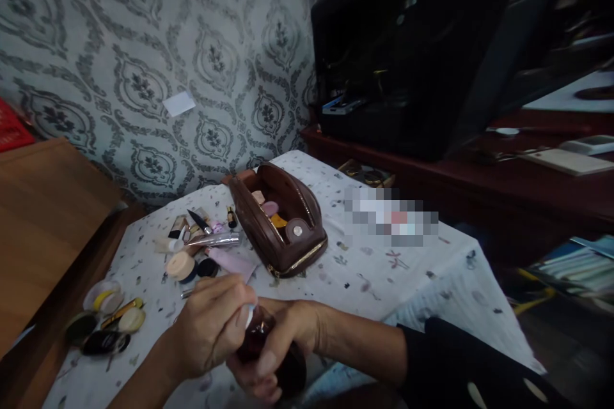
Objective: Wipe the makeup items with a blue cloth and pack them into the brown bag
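Observation:
My right hand (283, 345) is wrapped round a dark, glossy bottle (293, 374) in front of me, low in the view. The fingers of my left hand (215, 323) close at the bottle's top, on a small white cap (249, 314) that they mostly hide. Beyond my hands, a brown leather makeup bag (256, 230) lies unzipped, with a pink item (270, 208) and a yellow item (279, 222) inside. Left of the bag are a pink tube (233, 262), a silvery tube (220, 239), a jar with a beige lid (181, 265) and a small dark bottle (231, 217).
The patterned white cloth (355, 307) covers the table. At its left lie several more cosmetics, including a black oval case (106, 342) and a pale round jar (132, 318). A cardboard box (52, 217) stands at left; a dark television (384, 57) sits on a reddish shelf at right.

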`<control>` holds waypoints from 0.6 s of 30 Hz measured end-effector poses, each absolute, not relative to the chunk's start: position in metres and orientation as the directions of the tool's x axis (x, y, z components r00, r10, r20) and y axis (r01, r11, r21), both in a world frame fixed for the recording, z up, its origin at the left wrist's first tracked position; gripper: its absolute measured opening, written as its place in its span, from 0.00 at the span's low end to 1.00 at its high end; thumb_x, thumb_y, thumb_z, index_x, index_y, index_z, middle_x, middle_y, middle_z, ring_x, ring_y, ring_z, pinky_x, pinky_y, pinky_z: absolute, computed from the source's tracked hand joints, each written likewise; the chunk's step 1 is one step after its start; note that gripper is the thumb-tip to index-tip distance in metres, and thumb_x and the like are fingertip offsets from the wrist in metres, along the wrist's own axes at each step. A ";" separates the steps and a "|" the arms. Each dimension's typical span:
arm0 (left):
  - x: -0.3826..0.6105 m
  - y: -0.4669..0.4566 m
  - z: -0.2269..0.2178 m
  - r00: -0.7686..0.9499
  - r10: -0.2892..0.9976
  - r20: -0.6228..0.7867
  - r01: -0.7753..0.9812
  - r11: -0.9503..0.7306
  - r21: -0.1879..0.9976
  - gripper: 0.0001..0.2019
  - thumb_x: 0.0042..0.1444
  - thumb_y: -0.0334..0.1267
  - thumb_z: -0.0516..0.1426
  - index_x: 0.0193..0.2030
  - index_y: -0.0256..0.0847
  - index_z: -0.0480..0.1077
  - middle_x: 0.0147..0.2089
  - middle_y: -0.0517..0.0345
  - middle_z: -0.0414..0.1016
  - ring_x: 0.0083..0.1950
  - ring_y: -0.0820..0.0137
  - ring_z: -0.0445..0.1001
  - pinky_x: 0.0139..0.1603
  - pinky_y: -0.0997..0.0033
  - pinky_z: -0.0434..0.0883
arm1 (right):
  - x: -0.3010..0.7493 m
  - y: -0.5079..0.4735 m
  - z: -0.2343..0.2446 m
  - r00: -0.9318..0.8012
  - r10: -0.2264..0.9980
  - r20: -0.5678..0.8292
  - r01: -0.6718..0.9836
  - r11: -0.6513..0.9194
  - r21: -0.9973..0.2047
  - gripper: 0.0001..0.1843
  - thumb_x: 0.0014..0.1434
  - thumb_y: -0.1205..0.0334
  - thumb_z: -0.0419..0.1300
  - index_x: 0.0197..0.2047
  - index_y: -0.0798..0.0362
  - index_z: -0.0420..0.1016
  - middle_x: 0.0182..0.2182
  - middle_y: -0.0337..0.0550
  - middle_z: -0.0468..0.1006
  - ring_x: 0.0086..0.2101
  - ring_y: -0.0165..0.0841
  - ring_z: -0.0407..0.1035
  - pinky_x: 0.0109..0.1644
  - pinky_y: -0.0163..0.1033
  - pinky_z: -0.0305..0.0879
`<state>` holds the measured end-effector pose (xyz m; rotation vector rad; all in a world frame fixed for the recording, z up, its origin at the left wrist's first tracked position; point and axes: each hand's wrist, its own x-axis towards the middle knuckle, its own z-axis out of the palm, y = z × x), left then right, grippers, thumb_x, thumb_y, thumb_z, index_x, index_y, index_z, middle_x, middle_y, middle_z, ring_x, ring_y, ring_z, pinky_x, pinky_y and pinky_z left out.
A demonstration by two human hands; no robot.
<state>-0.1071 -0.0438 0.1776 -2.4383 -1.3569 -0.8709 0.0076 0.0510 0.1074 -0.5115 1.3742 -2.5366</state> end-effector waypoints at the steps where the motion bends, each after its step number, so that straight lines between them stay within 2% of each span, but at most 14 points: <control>1: -0.108 -0.042 0.180 0.380 0.700 0.605 0.832 -0.544 0.107 0.13 0.71 0.34 0.43 0.38 0.42 0.65 0.27 0.60 0.71 0.26 0.72 0.71 0.28 0.73 0.67 | 0.008 0.053 0.109 -0.901 -0.373 0.222 0.066 -0.623 -0.779 0.32 0.33 0.41 0.77 0.28 0.56 0.68 0.18 0.31 0.67 0.18 0.23 0.62 0.21 0.30 0.61; 3: -0.111 -0.038 0.184 0.321 0.695 0.643 0.845 -0.517 0.136 0.12 0.70 0.33 0.44 0.40 0.42 0.67 0.28 0.60 0.72 0.27 0.72 0.72 0.29 0.72 0.67 | 0.010 0.059 0.115 -0.913 -0.349 0.209 0.090 -0.674 -0.733 0.32 0.38 0.40 0.76 0.31 0.58 0.71 0.20 0.33 0.70 0.19 0.23 0.64 0.23 0.30 0.64; 5: -0.113 -0.034 0.189 0.262 0.699 0.665 0.858 -0.484 0.171 0.12 0.69 0.32 0.45 0.40 0.42 0.68 0.28 0.61 0.73 0.27 0.72 0.73 0.30 0.72 0.67 | 0.014 0.066 0.125 -0.946 -0.281 0.160 0.048 -0.611 -0.790 0.35 0.44 0.33 0.70 0.31 0.61 0.73 0.22 0.38 0.73 0.21 0.25 0.68 0.26 0.31 0.67; 7: -0.115 -0.030 0.194 0.209 0.714 0.668 0.869 -0.450 0.208 0.13 0.69 0.32 0.45 0.38 0.42 0.69 0.27 0.62 0.73 0.26 0.73 0.72 0.30 0.72 0.67 | 0.019 0.073 0.139 -0.974 -0.191 0.124 -0.008 -0.514 -0.858 0.35 0.47 0.31 0.67 0.31 0.61 0.74 0.25 0.40 0.75 0.24 0.25 0.69 0.30 0.32 0.68; 10: -0.113 -0.026 0.199 0.114 0.751 0.650 0.881 -0.378 0.283 0.16 0.70 0.38 0.46 0.34 0.42 0.70 0.23 0.64 0.71 0.23 0.73 0.69 0.27 0.72 0.65 | 0.023 0.078 0.157 -0.985 -0.015 0.173 -0.152 -0.406 -0.901 0.31 0.45 0.36 0.70 0.33 0.57 0.72 0.26 0.35 0.73 0.25 0.23 0.67 0.33 0.31 0.66; 12: -0.108 -0.023 0.200 -0.030 0.753 0.658 0.882 -0.289 0.371 0.19 0.70 0.42 0.45 0.34 0.41 0.71 0.22 0.63 0.70 0.22 0.73 0.68 0.25 0.72 0.63 | 0.022 0.080 0.163 -0.973 0.056 0.222 -0.227 -0.358 -0.906 0.30 0.46 0.36 0.70 0.35 0.55 0.71 0.26 0.32 0.71 0.24 0.22 0.64 0.33 0.31 0.64; 15: -0.104 -0.015 0.200 -0.315 0.625 0.714 0.858 -0.133 0.496 0.22 0.69 0.50 0.45 0.33 0.41 0.72 0.25 0.61 0.71 0.23 0.72 0.68 0.23 0.72 0.63 | 0.020 0.083 0.166 -0.958 0.119 0.262 -0.287 -0.317 -0.904 0.30 0.49 0.37 0.69 0.38 0.55 0.69 0.26 0.32 0.71 0.24 0.22 0.62 0.31 0.31 0.62; 17: -0.106 -0.010 0.197 -0.477 0.512 0.714 0.793 -0.099 0.601 0.21 0.67 0.54 0.49 0.33 0.41 0.71 0.27 0.61 0.71 0.25 0.73 0.67 0.23 0.73 0.64 | 0.020 0.086 0.169 -0.945 0.176 0.276 -0.319 -0.307 -0.897 0.30 0.49 0.37 0.69 0.39 0.54 0.68 0.27 0.33 0.72 0.25 0.24 0.64 0.32 0.32 0.62; 18: -0.109 -0.008 0.194 -0.535 0.496 0.684 0.746 -0.101 0.658 0.20 0.66 0.55 0.50 0.35 0.41 0.70 0.28 0.62 0.71 0.25 0.73 0.67 0.24 0.74 0.65 | 0.021 0.087 0.171 -0.934 0.215 0.285 -0.341 -0.306 -0.889 0.30 0.49 0.36 0.69 0.39 0.54 0.67 0.28 0.34 0.72 0.26 0.25 0.65 0.33 0.33 0.63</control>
